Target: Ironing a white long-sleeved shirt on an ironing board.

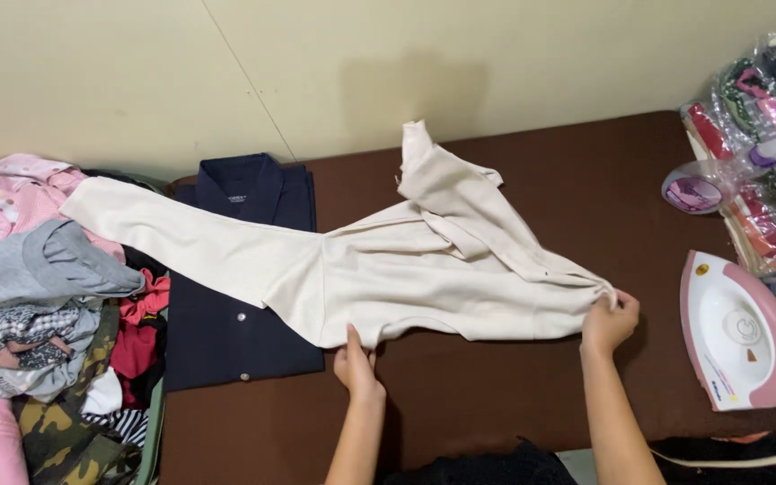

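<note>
A cream-coloured garment lies spread across the dark brown surface, one long sleeve reaching left over the folded navy shirt. My left hand presses on the garment's near edge around its middle, fingers together. My right hand pinches the bunched right end of the same garment. The upper part of the garment is folded over itself, and a corner sticks up toward the wall.
A heap of mixed clothes fills the left side. A pink and white iron rests at the right, its cord running off the bottom. Bagged colourful fabrics and a small clear lid lie at the far right.
</note>
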